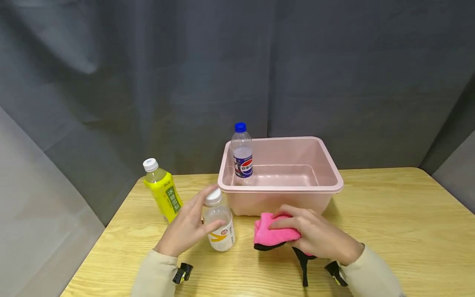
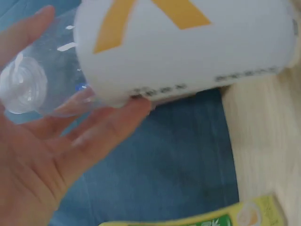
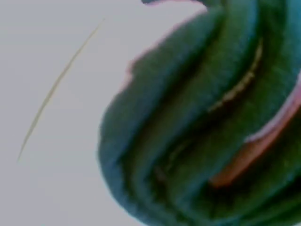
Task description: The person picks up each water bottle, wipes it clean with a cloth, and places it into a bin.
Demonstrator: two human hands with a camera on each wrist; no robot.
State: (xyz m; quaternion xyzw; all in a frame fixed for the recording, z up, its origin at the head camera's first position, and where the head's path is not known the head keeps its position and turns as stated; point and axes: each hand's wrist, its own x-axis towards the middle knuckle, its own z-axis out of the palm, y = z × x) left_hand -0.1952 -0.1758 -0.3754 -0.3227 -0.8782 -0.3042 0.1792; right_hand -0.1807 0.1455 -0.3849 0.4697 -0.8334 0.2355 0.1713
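Observation:
My left hand [image 1: 189,225] spreads round a clear bottle [image 1: 219,214] with a white cap and white label. Its thumb lies across the front and another finger reaches up beside the cap. Fingers show through the clear plastic in the left wrist view, mostly straight; how firmly they touch is hard to tell. Just in front of the basin, my right hand [image 1: 309,229] grips a bunched pink cloth [image 1: 272,233] with a black underside. Thick dark folds of that cloth fill much of the right wrist view, with a strip of pink between them.
A pink plastic basin [image 1: 282,200] stands behind my hands, with a blue-capped Pepsi bottle [image 1: 243,163] upright inside at its left. Left of my left hand is a yellow-labelled drink bottle [image 1: 165,194]. A dark strap [image 1: 303,268] hangs below the cloth. Grey curtain [image 1: 237,74] backs the wooden table [image 1: 389,231].

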